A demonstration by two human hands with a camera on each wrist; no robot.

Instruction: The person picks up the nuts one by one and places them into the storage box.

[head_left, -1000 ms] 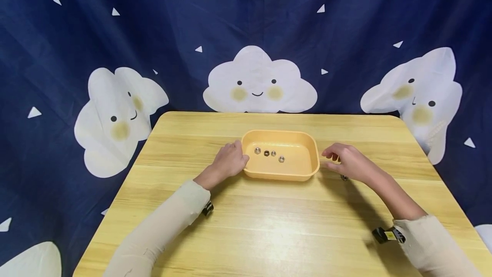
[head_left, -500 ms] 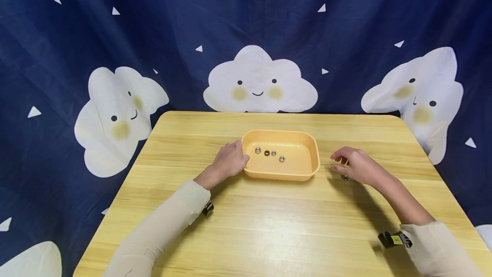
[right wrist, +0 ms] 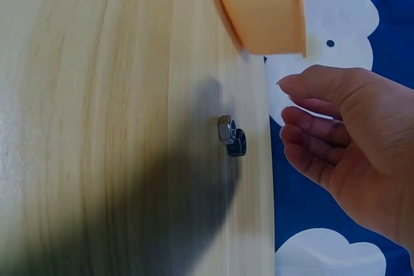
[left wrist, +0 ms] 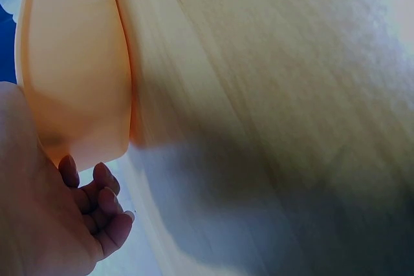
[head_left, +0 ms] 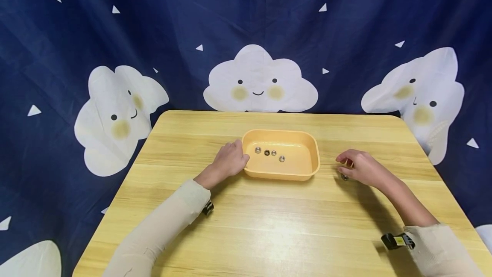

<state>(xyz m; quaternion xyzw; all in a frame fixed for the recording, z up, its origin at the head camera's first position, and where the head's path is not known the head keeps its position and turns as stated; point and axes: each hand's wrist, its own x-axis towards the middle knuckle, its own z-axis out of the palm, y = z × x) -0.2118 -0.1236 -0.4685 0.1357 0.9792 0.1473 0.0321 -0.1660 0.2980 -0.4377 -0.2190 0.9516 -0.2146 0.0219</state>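
A pale orange plastic tray [head_left: 282,176] stands on the table, with several small hex nuts [head_left: 282,158] lying inside; one is dark, the others silvery. My left hand [head_left: 229,159] grips the tray's left end at the rim; in the left wrist view its fingers [left wrist: 110,224] are curled beside the tray's corner. To the right of the tray, my right hand [head_left: 363,168] hovers over the table, fingers loosely bent, thumb apart, nothing between them. Below it lie a silver nut [right wrist: 226,130] and a black nut [right wrist: 238,143], side by side; the hand partly hides them in the head view.
The light wooden table [head_left: 246,225] extends in front of the tray. Behind it hangs a dark blue curtain [head_left: 184,20] with white clouds. Each wrist wears a small black camera, such as the right camera [head_left: 392,241].
My right hand has moved right, away from the tray's right end, to above the loose nuts. The left hand and the tray have stayed in place.
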